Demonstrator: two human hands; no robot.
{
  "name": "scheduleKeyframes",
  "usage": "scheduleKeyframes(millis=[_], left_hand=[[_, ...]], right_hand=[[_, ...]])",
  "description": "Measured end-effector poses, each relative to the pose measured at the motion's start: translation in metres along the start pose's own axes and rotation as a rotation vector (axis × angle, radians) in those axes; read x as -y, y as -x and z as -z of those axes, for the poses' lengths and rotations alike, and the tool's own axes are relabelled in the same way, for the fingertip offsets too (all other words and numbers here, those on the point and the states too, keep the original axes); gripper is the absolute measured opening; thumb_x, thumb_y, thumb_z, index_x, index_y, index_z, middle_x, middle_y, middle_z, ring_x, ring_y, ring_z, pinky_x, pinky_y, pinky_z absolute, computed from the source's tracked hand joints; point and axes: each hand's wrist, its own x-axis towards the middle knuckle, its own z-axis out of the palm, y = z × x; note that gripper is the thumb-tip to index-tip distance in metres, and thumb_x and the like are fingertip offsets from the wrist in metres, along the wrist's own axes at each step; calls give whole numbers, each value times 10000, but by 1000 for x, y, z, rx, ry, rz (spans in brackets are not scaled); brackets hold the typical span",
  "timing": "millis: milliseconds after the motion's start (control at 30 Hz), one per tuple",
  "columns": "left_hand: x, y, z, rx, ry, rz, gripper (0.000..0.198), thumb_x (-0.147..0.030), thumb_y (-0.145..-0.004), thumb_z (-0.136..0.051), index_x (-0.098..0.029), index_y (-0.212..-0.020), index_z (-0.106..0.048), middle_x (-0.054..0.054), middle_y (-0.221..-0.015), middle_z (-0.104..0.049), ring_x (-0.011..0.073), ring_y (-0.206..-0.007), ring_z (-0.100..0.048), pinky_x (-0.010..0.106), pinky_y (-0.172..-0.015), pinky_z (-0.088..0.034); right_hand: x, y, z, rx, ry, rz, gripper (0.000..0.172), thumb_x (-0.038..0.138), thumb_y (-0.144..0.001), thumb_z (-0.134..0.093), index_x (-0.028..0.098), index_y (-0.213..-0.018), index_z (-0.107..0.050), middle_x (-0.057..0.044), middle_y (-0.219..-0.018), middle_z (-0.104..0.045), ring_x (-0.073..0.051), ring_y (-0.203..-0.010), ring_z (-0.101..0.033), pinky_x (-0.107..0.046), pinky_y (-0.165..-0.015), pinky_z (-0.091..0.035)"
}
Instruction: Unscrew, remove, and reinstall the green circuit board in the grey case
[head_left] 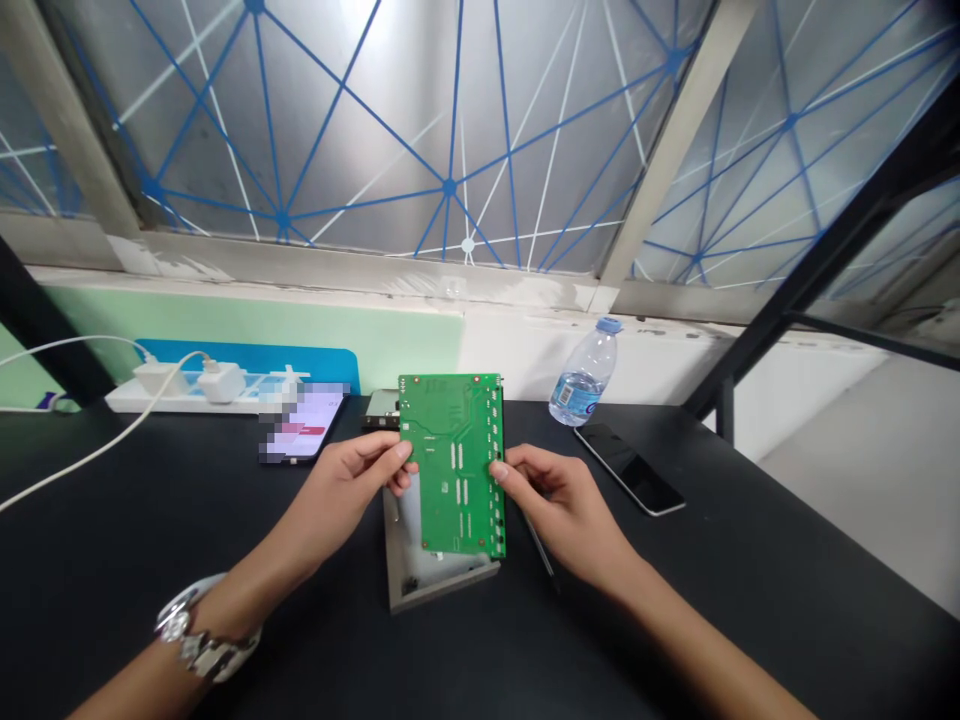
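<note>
A green circuit board (442,440) is held up over a shallow grey metal case (401,560), its soldered face toward me. My left hand (367,470) pinches the board's left edge between thumb and fingers. The right edge, lined with connectors, is gripped by my right hand (551,500). Beneath the board, the case lies on the black table, mostly covered by it. A thin dark rod (541,555), perhaps a screwdriver or pen, shows beside my right hand; its upper end is hidden, so I cannot tell whether it is held.
A lit phone (311,420) lies at left before a white power strip (202,395) with plugs and cables. Behind the board sits a small dark box-like part (380,410). At right are a water bottle (585,375) and a dark phone (630,468) on the black table (315,640).
</note>
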Motion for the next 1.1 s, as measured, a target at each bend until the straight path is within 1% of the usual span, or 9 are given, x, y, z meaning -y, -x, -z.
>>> scheduleKeyframes(millis=[67, 133, 233, 333, 433, 633, 767, 933, 1100], left_hand=[[-1, 0, 1, 8, -20, -22, 284, -434, -872, -646, -179, -751, -678, 20, -698, -638, 167, -688, -569, 285, -694, -447], [0, 0, 2, 19, -1, -27, 262, -421, -879, -649, -181, -779, -680, 14, -698, -634, 161, -690, -565, 281, -697, -444], [3, 1, 3, 0, 111, 13, 200, -387, -870, -682, -187, -864, -686, 11, -742, -653, 151, -725, -569, 276, -736, -449], [4, 2, 4, -15, 241, 68, 179, -350, -859, -707, -187, -930, -688, 33, -867, -696, 147, -773, -586, 278, -775, -462], [4, 2, 5, 3, 320, 111, 194, -322, -862, -704, -184, -998, -703, 52, -954, -702, 151, -807, -615, 284, -801, -481], [9, 0, 6, -10, 364, 230, 235, -331, -862, -695, -180, -1040, -726, 90, -1076, -691, 152, -823, -628, 261, -744, -519], [11, -1, 7, 31, 352, 255, 258, -359, -851, -711, -173, -1029, -728, 88, -1066, -678, 141, -788, -624, 271, -752, -534], [7, 1, 8, 86, 366, 249, 261, -348, -848, -722, -169, -1038, -718, 77, -1058, -662, 125, -766, -606, 260, -739, -524], [6, 7, 1, 229, 496, 188, 323, -283, -859, -712, -184, -1161, -657, 98, -1151, -658, 219, -1014, -629, 341, -906, -493]], right_hand=[[2, 1, 0, 50, -107, -82, 299, 480, -934, -573, 192, -859, -597, 74, -481, -481, -82, -394, -398, -229, -432, -295], [3, 0, -1, 87, -212, -141, 301, 492, -938, -561, 193, -967, -574, 65, -461, -562, -100, -366, -484, -226, -432, -344], [5, -3, -1, 76, -281, -162, 302, 462, -914, -612, 177, -1001, -560, -15, -594, -698, -147, -509, -650, -251, -520, -445], [7, -6, 1, 42, -295, -165, 312, 422, -891, -649, 161, -1051, -586, -84, -804, -749, -181, -682, -709, -271, -572, -485], [7, -7, 3, 41, -355, -160, 408, 387, -844, -692, 176, -1180, -601, -97, -957, -731, -210, -792, -699, -299, -588, -517], [2, -7, 6, 60, -411, -174, 532, 280, -814, -667, 239, -1336, -573, -60, -1012, -668, -158, -765, -598, -300, -668, -482], [2, -5, 7, 26, -375, -219, 543, 196, -803, -597, 277, -1340, -584, -57, -1055, -643, -153, -768, -568, -263, -616, -424], [3, -3, 1, 50, -357, -180, 508, 260, -837, -657, 270, -1330, -537, -72, -1022, -640, -187, -816, -583, -289, -641, -449], [-2, -1, -11, 109, -442, -190, 564, 301, -878, -661, 302, -1378, -401, -42, -970, -631, -142, -719, -552, -230, -523, -362]])
